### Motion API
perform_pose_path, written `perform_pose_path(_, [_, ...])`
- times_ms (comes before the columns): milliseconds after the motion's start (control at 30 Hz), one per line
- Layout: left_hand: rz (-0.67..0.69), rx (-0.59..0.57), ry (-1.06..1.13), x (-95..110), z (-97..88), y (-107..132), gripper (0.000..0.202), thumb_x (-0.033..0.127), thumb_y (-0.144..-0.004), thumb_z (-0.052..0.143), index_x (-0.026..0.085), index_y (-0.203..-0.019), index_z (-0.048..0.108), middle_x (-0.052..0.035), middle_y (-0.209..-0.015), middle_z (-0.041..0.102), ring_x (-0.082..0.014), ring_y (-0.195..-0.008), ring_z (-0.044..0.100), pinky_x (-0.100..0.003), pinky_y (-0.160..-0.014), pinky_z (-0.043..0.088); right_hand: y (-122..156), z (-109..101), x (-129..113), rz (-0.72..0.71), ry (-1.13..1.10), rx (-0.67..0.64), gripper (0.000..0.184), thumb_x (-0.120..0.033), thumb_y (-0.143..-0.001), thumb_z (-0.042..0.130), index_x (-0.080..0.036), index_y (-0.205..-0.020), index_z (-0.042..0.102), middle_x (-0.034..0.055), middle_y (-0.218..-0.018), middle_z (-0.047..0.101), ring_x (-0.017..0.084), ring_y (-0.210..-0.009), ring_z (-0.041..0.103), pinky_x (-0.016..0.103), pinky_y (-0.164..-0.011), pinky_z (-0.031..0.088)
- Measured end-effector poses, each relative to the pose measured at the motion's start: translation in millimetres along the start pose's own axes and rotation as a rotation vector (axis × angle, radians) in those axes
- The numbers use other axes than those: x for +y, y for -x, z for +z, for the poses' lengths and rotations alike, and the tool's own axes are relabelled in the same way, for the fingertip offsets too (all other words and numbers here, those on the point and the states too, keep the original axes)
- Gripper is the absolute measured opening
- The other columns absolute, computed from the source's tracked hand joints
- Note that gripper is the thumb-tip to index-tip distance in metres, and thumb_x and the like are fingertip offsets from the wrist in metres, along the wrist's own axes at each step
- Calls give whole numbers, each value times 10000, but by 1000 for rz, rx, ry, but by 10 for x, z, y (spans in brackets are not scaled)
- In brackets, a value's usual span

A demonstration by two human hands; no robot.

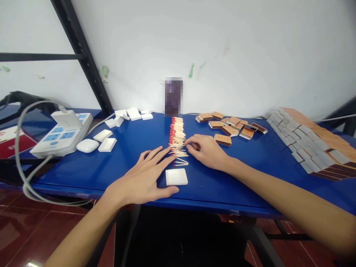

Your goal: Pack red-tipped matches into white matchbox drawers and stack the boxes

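A long row of red-headed matches (178,135) runs away from me along the middle of the blue table, heads to the left. My left hand (147,174) lies spread and open, its fingertips by the match heads and its thumb near the front of a white matchbox tray (177,177). At the plain ends of the matches, my right hand (205,150) has its fingers curled in a pinch on matches; the exact grip is partly hidden. A few loose matches (181,162) lie between the row and the tray.
More white trays (107,145) lie at the left, near a white earbud case (87,145) and a power strip (65,133). Orange matchbox sleeves (223,139) are scattered at the back right. Stacked matchboxes (311,144) stand far right. A blurred dark object (173,96) leans at the wall.
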State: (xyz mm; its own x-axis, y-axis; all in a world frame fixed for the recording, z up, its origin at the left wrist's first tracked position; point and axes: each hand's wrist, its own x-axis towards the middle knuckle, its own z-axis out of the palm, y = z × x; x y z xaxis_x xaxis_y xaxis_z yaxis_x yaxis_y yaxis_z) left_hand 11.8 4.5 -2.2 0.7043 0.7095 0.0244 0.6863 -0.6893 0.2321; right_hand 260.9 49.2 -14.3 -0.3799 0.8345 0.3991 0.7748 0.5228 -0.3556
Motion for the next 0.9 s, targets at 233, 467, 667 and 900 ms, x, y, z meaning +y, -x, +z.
perform_pose_path(233, [18,14,39,8,-15,-5,801,665,-875,543,283,-1540,309,-64,-1621,283,-382,-1498,174,-637,-1152,232,-6,-11,-1,3,25,-47,199,-164,-890,534,-148,-928,729,4,-674,569,130,-631,498,268,-626,350])
perform_pose_path(467, [25,-6,51,0,-18,-2,788,659,-892,526,304,-1550,276,-45,-1629,263,-368,-1506,163,-645,-1168,181,25,-32,-31,-40,-22,-60,190,-180,-896,543,-141,-911,728,6,-673,579,125,-624,498,261,-613,351])
perform_pose_path(667, [48,49,43,2,-19,21,671,613,-896,558,287,-1467,423,-71,-1614,298,-365,-1493,205,-602,-1160,245,35,-26,-28,-51,-50,-55,195,-165,-887,551,-145,-975,723,-11,-659,553,118,-613,485,256,-609,351])
perform_pose_path(900, [86,161,70,9,-21,53,412,496,-884,623,248,-1206,554,-103,-1523,390,-340,-1395,354,-532,-1083,381,98,-109,-98,-235,-180,-150,86,-198,-854,593,-163,-794,643,-63,-597,430,81,-530,391,236,-574,329])
